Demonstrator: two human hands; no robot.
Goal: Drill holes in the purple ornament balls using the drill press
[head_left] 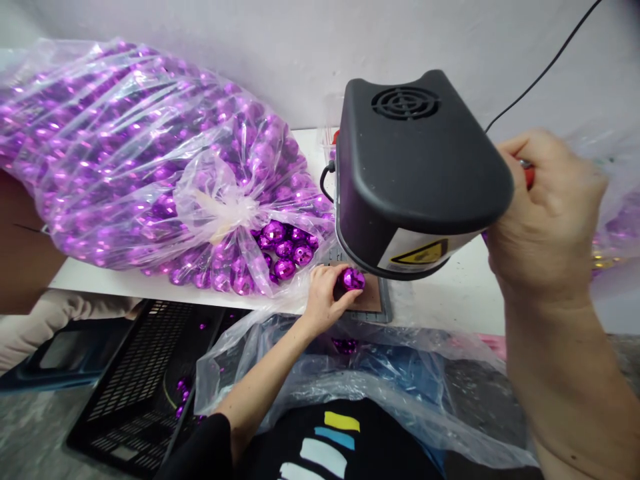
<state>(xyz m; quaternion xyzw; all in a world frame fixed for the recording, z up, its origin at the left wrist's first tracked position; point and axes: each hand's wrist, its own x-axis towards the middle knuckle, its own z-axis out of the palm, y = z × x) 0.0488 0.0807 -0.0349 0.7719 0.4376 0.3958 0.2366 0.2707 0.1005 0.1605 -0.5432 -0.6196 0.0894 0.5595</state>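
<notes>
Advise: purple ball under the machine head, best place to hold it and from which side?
Take the purple ball around its near-left flank, coming in from the front-left as the left hand does now. The black machine head overhangs it from above, so a top approach looks blocked. It is round and shiny, so fingertips pinching opposite sides probably hold best.

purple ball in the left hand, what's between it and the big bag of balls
In the head view, only the left hand's own fingers and bare white table separate the ball from the bag's open mouth, where loose balls sit.
</notes>
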